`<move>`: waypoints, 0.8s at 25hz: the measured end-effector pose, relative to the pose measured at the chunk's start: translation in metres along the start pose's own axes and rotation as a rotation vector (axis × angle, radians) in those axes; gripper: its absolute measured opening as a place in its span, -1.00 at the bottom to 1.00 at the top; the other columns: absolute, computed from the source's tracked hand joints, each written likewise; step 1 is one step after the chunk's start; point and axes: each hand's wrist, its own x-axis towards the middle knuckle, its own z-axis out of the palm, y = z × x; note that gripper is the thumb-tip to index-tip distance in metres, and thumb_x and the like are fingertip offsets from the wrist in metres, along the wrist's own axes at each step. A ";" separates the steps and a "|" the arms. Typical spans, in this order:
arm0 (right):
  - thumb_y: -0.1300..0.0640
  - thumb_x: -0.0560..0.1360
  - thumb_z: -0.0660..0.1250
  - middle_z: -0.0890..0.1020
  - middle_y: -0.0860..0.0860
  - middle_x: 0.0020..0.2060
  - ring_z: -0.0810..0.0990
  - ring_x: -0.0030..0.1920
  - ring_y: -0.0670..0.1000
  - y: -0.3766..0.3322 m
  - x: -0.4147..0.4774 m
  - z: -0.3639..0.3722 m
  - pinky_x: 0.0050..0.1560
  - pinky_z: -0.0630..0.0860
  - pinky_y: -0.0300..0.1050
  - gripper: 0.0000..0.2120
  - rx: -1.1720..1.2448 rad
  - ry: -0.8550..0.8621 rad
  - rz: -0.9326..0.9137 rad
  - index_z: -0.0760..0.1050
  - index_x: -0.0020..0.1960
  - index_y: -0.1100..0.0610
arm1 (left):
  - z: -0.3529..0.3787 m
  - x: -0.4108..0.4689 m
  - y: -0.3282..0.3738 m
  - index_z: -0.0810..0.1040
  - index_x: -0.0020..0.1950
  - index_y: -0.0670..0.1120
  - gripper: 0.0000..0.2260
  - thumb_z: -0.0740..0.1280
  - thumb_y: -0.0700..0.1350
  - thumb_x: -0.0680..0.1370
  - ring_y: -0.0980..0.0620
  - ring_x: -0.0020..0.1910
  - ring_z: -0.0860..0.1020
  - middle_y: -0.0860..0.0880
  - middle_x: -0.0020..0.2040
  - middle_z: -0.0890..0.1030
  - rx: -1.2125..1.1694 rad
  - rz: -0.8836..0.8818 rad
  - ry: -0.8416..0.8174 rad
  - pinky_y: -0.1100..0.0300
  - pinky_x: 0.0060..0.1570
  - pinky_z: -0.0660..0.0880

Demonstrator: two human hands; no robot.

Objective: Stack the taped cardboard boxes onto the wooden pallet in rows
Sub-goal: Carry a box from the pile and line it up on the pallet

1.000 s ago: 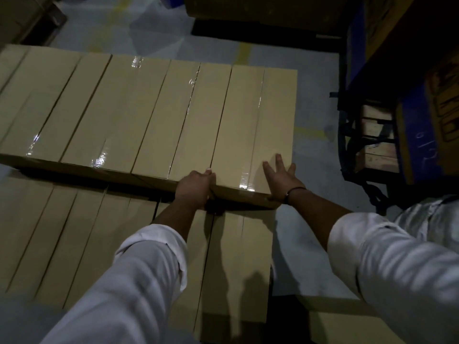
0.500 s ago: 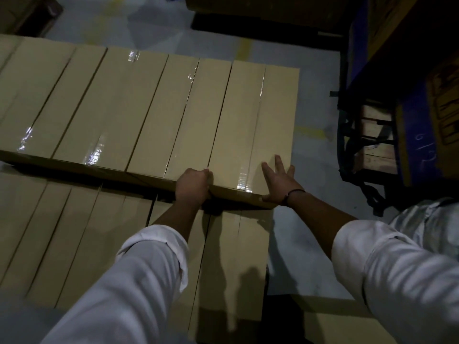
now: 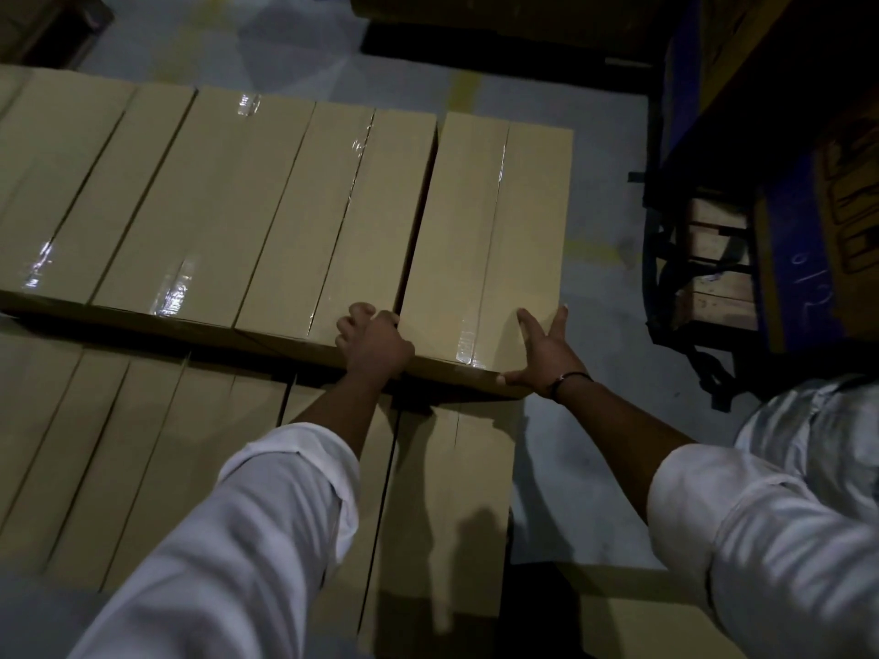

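Note:
Long taped cardboard boxes lie side by side in an upper row (image 3: 214,202) on top of a lower layer of boxes (image 3: 142,459). The rightmost box (image 3: 480,240) stands slightly apart from its neighbour, with a dark gap along its left side. My left hand (image 3: 373,342) has its fingers curled over the near end of the boxes at that gap. My right hand (image 3: 542,351) lies flat with spread fingers on the rightmost box's near right corner. The pallet is hidden under the boxes.
Grey floor (image 3: 594,444) with yellow markings runs along the right of the stack. A blue rack (image 3: 785,259) with dark straps and wooden blocks stands at the right. Dark stacked goods (image 3: 499,21) lie beyond, and another carton (image 3: 642,625) sits at the bottom right.
A gap has opened between the rightmost box and its neighbour; that box has shifted a little to the right. Both hands stay at its near end.

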 end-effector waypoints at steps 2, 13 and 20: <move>-0.02 0.30 0.65 -0.39 0.16 0.56 0.22 0.53 0.29 0.002 -0.003 -0.001 0.42 0.39 0.03 0.17 0.047 0.000 0.002 -0.09 0.62 -0.17 | -0.001 -0.001 -0.001 0.54 0.34 -0.01 -0.56 0.41 -0.14 0.46 -0.23 0.40 0.23 -0.09 0.46 0.23 -0.041 0.022 -0.014 -0.05 0.38 0.26; 0.06 0.35 0.62 -0.31 0.09 0.59 0.24 0.53 0.24 0.003 -0.019 0.005 0.40 0.38 -0.03 0.07 0.030 0.008 -0.045 -0.01 0.61 -0.16 | -0.010 -0.009 -0.035 0.60 0.34 0.01 -0.66 0.33 -0.21 0.58 -0.16 0.54 0.15 -0.01 0.61 0.23 -0.107 0.214 -0.077 -0.05 0.46 0.23; 0.08 0.35 0.62 -0.31 0.13 0.59 0.19 0.54 0.27 0.000 -0.012 -0.005 0.43 0.35 0.00 0.07 0.048 -0.024 -0.047 -0.01 0.61 -0.15 | 0.000 -0.023 -0.032 0.20 0.63 -0.08 -0.33 0.33 -0.21 0.54 -0.22 0.60 -0.02 -0.06 0.67 0.03 0.023 0.240 -0.131 -0.09 0.54 0.12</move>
